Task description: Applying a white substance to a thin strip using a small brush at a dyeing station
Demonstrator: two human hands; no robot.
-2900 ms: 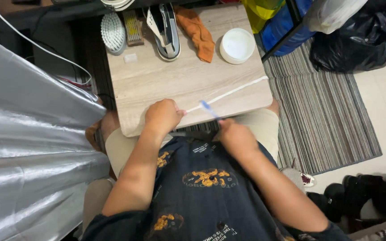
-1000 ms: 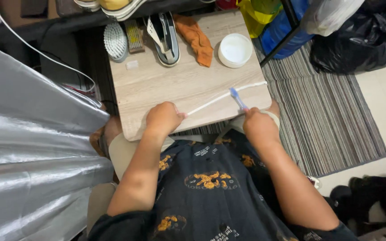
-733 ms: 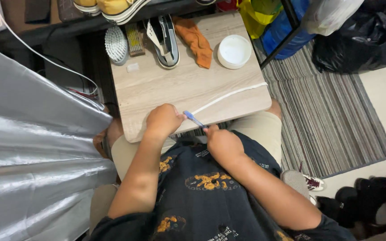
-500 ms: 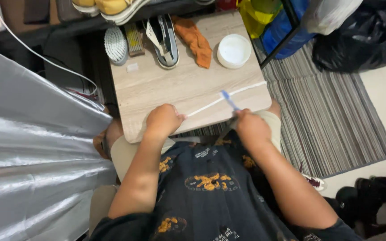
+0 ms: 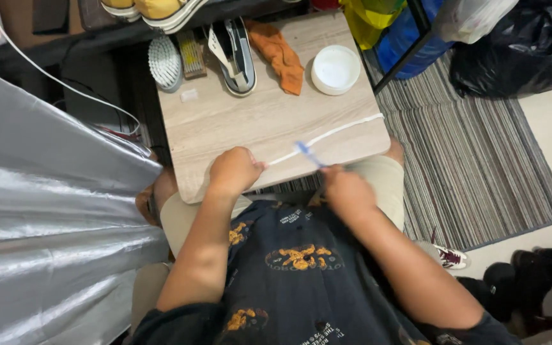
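Left hand: centre of the frame, at the near edge of the bench; fingers curled down, pinning the near end of a white shoelace to the wood.
Right hand: just right of centre, over the bench's near edge; closed around the handle of a small blue brush — likely a toothbrush, blurred — whose head lies on the lace.
Shoelace: stretched flat across the bench, running from the left hand up to the right edge of the bench, in the middle right of the frame.
Bench: small light-wood top, upper centre.
Far side of the bench: a white scrubbing brush at its upper left corner, a sneaker with its laces out beside it, a crumpled orange cloth just right of the shoe, and a round white bowl near the upper right corner.
Floor: a striped rug at the right, black bags in the upper right.
Left of frame: a silvery sheet — shiny and creased.
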